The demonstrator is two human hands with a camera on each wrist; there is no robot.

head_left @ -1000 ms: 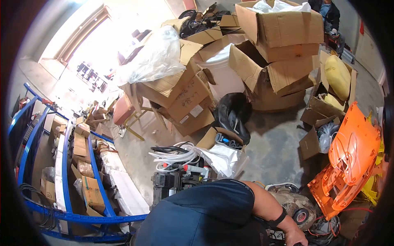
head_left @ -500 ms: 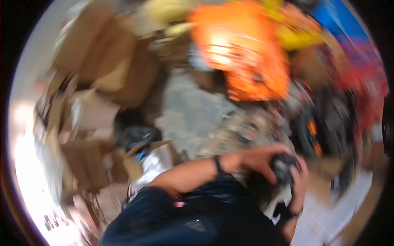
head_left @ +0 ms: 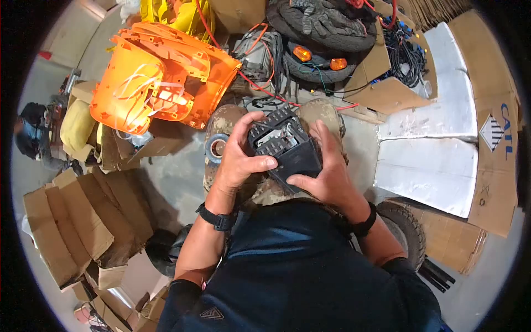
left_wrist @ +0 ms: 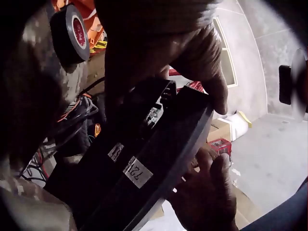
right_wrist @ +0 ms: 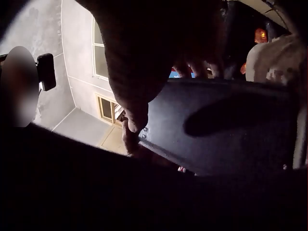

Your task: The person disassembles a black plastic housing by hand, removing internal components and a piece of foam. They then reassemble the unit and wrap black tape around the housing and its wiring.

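A black electrical box (head_left: 298,161) with rows of ridged blocks and an open recess showing pale parts is held over the lap. My left hand (head_left: 239,160) grips its left side, thumb across the near edge. On the opposite side my right hand (head_left: 331,176) holds it, thumb along the near corner. In the left wrist view the box (left_wrist: 159,168) carries a white label (left_wrist: 138,172) with handwriting like "72V". Its broad smooth face (right_wrist: 231,127) fills much of the right wrist view. A roll of tape (head_left: 215,148) lies on the left thigh in camouflage trousers.
Orange plastic panels (head_left: 160,83) lie ahead on the left. Tyres (head_left: 326,33) with amber lamps (head_left: 302,53) and a red cable (head_left: 260,88) are ahead. White foam slabs (head_left: 426,171) stand right, cardboard boxes (head_left: 83,221) left. Another person (head_left: 36,133) is at far left.
The view has swung right and down to the lap. The right hand, earlier reaching down to the side, now holds the black box with the left hand, brought in over the thighs.
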